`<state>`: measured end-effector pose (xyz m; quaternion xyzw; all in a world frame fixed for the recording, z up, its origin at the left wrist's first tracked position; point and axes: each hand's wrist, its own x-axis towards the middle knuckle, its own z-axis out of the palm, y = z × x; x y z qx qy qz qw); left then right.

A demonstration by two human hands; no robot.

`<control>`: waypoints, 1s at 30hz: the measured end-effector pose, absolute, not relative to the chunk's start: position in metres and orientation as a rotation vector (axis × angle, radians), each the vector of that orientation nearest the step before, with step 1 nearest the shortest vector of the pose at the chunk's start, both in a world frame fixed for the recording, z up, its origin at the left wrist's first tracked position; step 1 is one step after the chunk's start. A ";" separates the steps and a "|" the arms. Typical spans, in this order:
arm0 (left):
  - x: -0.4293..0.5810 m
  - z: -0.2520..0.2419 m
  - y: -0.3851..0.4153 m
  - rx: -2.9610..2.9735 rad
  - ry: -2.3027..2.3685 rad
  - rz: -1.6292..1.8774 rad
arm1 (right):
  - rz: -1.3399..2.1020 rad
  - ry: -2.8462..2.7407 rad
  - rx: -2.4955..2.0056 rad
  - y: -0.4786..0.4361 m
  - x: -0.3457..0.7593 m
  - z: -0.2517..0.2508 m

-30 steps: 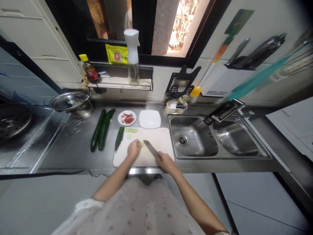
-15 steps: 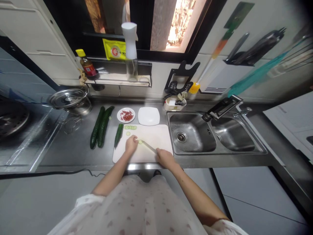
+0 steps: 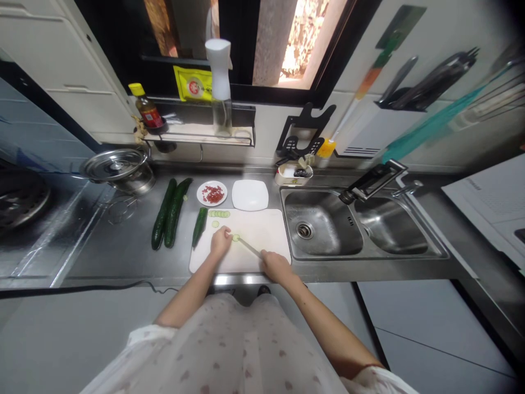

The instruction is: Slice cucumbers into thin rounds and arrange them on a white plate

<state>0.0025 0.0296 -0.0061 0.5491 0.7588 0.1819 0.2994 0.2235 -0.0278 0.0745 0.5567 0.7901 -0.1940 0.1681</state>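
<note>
My left hand [image 3: 220, 242] rests curled on the white cutting board [image 3: 266, 232], fingers pressed on a piece of cucumber whose cut end [image 3: 235, 237] shows at my fingertips. My right hand [image 3: 275, 265] grips a knife [image 3: 249, 248] by the handle, its blade edge-down against that cut end. A row of cucumber slices [image 3: 219, 214] lies at the board's far left edge, with one loose slice [image 3: 215, 224] below. A cucumber half [image 3: 199, 226] lies beside the board's left edge.
Two whole cucumbers [image 3: 168, 218] lie on the steel counter to the left. A small plate of red bits [image 3: 212, 193] and an empty white plate [image 3: 250, 195] sit behind the board. A double sink [image 3: 356, 227] is to the right, a steel pot [image 3: 117, 169] at far left.
The knife blade has gone from raised and flat-looking to edge-down at the cucumber's cut end. The view has shifted slightly; my left hand stays on the cucumber.
</note>
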 end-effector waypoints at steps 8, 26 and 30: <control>0.002 -0.007 0.030 1.474 2.014 0.481 | -0.583 2.214 1.580 -0.029 0.219 0.082; 0.002 -0.002 0.033 1.447 2.017 0.418 | -0.640 2.188 1.544 -0.030 0.213 0.076; 0.002 0.001 0.033 1.454 2.016 0.411 | -0.634 2.202 1.516 -0.027 0.210 0.078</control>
